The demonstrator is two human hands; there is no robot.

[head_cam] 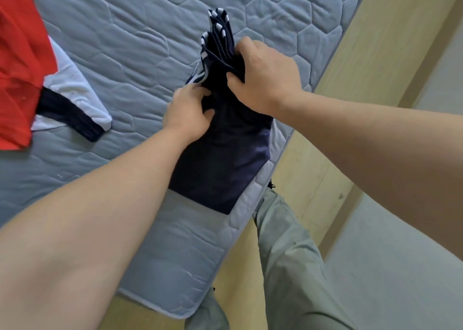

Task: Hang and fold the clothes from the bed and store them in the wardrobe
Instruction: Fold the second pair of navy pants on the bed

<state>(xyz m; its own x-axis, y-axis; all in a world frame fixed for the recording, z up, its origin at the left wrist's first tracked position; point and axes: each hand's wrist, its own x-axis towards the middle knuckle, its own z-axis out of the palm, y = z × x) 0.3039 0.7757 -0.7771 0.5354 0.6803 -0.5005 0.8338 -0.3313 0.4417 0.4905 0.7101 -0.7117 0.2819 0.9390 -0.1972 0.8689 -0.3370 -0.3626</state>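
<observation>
- While the navy garment (pixel 220 159) is lying close to the near edge of the bed (pixel 125 54), its lower part is resting flat on the quilted grey-blue surface. Its upper part is rising in a bunch between the two hands.
- The left grip (pixel 188 114) is holding the garment on its left side, about halfway up. The fingers are curling into the dark cloth and the thumb is pressing against it.
- The right grip (pixel 265 76) is clutching the bunched upper part from the right. Its fingers are wrapping over the gathered folds and its thumb is pinching them from below.
- A ribbed trim with white stripes (pixel 219 26) is sticking out past the right grip, pointing away from the person.
- A red garment (pixel 17 66) is lying at the far left of the bed, well apart from the navy one. It is partly covering a white garment with a navy band (pixel 72 89).
- The person's grey-green trouser legs (pixel 288 242) are showing just beside the bed, over a pale wooden floor (pixel 375 54).
</observation>
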